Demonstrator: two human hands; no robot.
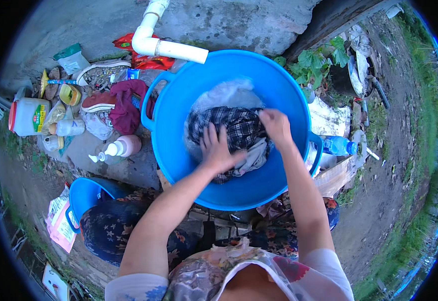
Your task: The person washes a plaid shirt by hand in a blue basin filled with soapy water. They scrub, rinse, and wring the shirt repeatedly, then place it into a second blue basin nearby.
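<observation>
Cloth: your checked shirt (239, 131) sits wet in the blue tub (179, 115), centre.
Left hand (218, 150): fingers spread, pressing it.
Right hand (276, 125): fingers bunched, gripping its far edge.
Handling: likely soft, heavy, slippery; grab thick folds.

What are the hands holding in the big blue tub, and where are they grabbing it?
Both hands are on the wet checked cloth in the blue tub. The left hand presses its middle; the right hand grips its upper right edge.
</observation>
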